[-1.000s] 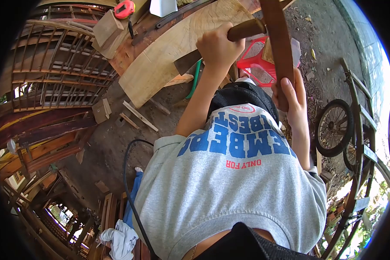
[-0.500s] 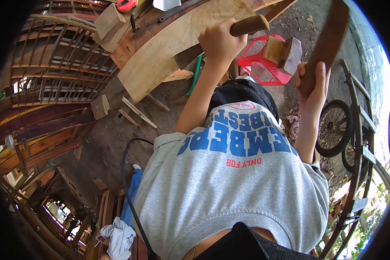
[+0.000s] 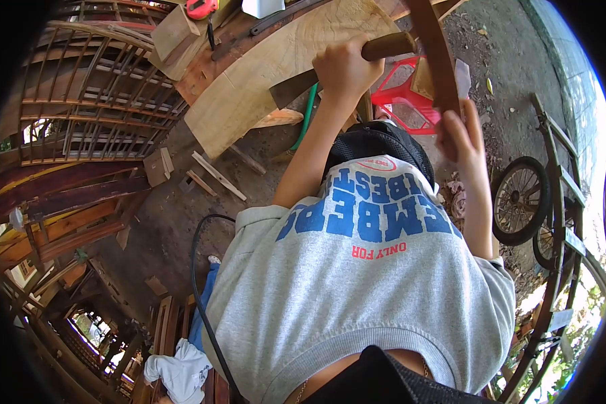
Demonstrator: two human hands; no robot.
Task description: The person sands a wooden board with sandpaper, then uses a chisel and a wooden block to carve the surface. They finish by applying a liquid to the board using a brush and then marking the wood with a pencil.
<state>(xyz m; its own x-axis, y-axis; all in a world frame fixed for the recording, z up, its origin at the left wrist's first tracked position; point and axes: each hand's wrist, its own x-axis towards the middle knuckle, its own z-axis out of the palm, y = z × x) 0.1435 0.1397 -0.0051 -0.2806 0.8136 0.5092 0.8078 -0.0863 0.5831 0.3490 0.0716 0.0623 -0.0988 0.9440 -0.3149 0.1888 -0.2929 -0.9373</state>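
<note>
My left hand point(image 3: 347, 67) is closed around a tool with a wooden handle point(image 3: 389, 46) and a wide dark blade point(image 3: 293, 89). The blade's end lies over the edge of a pale curved wooden slab point(image 3: 239, 97). On the right, my right hand point(image 3: 460, 138) grips the lower end of a long brown piece of wood point(image 3: 440, 64). This piece stands up past the tool's handle, close to its end; whether they touch I cannot tell.
Beyond the hands is a red plastic stool point(image 3: 411, 101) with wood blocks on it. A red tape measure point(image 3: 200, 8) lies at the top left. Wood strips point(image 3: 219, 175) are on the ground; a wheel point(image 3: 520, 200) stands at right.
My right hand has moved left with the brown wood, whose upper part has swung toward the tool's handle. My left hand and the blade have hardly moved.
</note>
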